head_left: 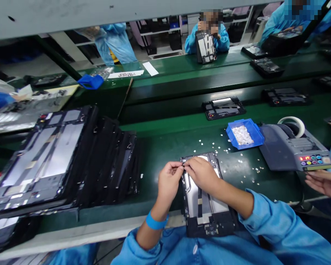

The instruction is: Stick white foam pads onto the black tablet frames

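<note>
A black tablet frame [206, 209] with silver inner plates lies lengthwise on the green bench in front of me, its near end over my lap. My left hand [168, 181] and my right hand [201, 173] meet at the frame's far left corner, fingertips pinched together on its edge. Whether a small part sits between the fingers is too small to tell. I wear blue sleeves and a blue wristband on my left wrist.
A leaning stack of several black frames [66, 162] fills the left. A blue tray [245, 134] of small white pieces and a grey tape dispenser [295, 147] stand at right, with white bits scattered. More frames lie on the conveyor [223, 107]. A co-worker's hand [324, 182] reaches in at right.
</note>
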`<state>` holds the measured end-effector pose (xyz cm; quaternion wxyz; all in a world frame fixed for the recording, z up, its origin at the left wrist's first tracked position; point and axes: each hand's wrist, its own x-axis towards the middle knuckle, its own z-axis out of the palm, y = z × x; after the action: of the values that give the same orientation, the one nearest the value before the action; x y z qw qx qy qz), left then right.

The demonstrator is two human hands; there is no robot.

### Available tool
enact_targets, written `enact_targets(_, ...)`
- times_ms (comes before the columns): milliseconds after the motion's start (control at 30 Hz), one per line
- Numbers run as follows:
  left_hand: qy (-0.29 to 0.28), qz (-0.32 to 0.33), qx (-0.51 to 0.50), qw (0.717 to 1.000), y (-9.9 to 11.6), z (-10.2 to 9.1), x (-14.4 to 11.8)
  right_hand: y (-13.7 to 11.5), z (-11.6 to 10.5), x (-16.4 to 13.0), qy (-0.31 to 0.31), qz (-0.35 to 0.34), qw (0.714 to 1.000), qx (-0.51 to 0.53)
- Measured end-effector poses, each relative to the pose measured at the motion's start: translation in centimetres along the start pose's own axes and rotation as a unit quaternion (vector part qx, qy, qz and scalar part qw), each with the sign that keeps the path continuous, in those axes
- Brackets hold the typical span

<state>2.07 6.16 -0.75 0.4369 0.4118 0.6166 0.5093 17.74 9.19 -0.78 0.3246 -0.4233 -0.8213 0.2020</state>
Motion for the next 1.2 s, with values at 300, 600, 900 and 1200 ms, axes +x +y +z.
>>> enact_targets(300,0.047,0.123,0.205,0.97,0.8,-0.6,-1.6,-0.1,-0.4,0.4,-0.027,0.046,0.999,0.012)
enact_targets(600,0.015,-0.006,-0.01,1.0,0.2,0.2,-0.3,1.9,-4.6,1.3,0.03,0.12,0.991,-0.049)
enact_targets(900,0.023,-0.04,-0.091,0.995,-0.5,0.5,1.1,9.7,-13.6,-0.3,0.043,0.28,0.918,-0.276)
enact_targets(1200,0.045,-0.006,-0.055,0.997,-0.5,0.6,-0.1,-1.0,-1.4,0.9,-0.112,0.078,0.988,-0.068)
